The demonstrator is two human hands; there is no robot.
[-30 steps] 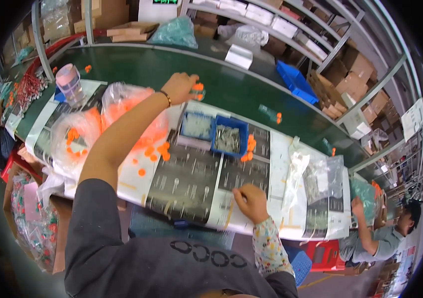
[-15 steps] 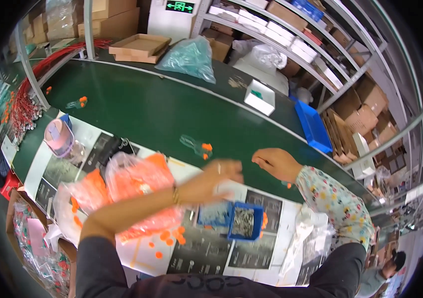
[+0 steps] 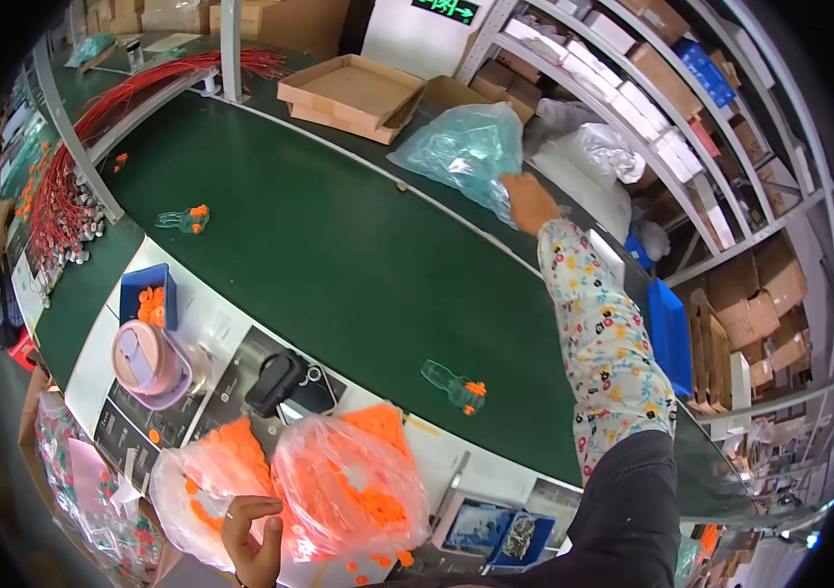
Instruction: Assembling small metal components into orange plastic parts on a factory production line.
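Observation:
My right arm, in a flowered sleeve, stretches across the green conveyor belt (image 3: 319, 265). My right hand (image 3: 531, 203) is at the right edge of a teal plastic bag (image 3: 466, 147) on the far side; its fingertips are hard to make out, so I cannot tell whether it grips the bag. Low at the front, my left hand (image 3: 252, 539) hangs by the clear bags of orange parts (image 3: 353, 480), thumb and forefinger curved but apart, nothing between them. A clear-green piece with orange ends (image 3: 456, 387) lies on the belt, and a similar piece (image 3: 185, 219) lies farther left.
Blue trays, one with small metal parts (image 3: 523, 537), sit on the near worktop. A pink-lidded cup (image 3: 147, 363), a black case (image 3: 278, 382) and a blue bin of orange parts (image 3: 149, 297) stand left. Beyond are a cardboard tray (image 3: 353, 93), a blue tray (image 3: 669, 338) and shelving.
My right hand has reached forward over the belt to the teal bag. My left hand has drawn back from above the belt toward the near orange-filled bags. The view has shifted left.

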